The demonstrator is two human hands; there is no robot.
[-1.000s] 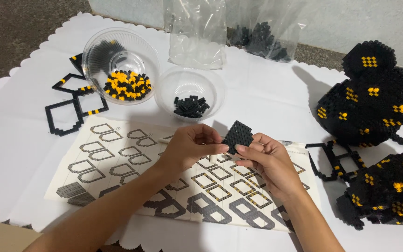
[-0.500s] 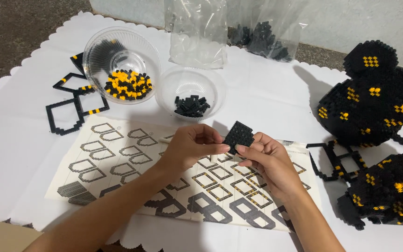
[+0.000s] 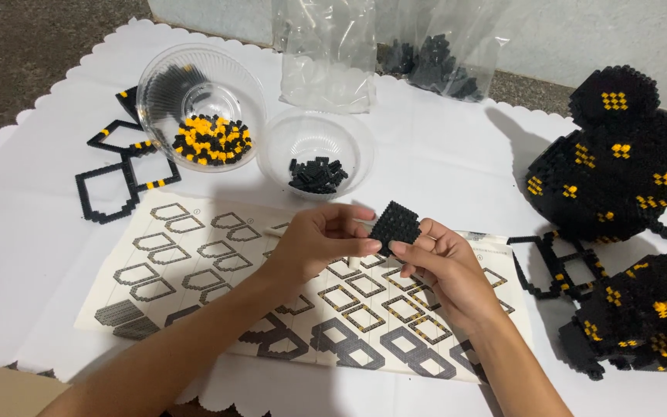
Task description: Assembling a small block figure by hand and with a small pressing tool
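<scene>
A small flat black brick panel [image 3: 395, 225] is held up above a printed instruction sheet [image 3: 194, 262]. My left hand [image 3: 322, 242] pinches its left edge with thumb and fingertips. My right hand [image 3: 441, 266] grips its lower right edge. Both hands hover over the middle of the sheet, which shows rows of outlined frame shapes. Just beyond the hands stands a clear bowl [image 3: 316, 137] with small black bricks in it.
A clear bowl of yellow and black bricks [image 3: 210, 139] sits at the back left beside black brick frames [image 3: 113, 181]. Plastic bags [image 3: 330, 58] lie at the back. A large black and yellow brick model [image 3: 627, 170] and frame pieces [image 3: 561, 266] fill the right side.
</scene>
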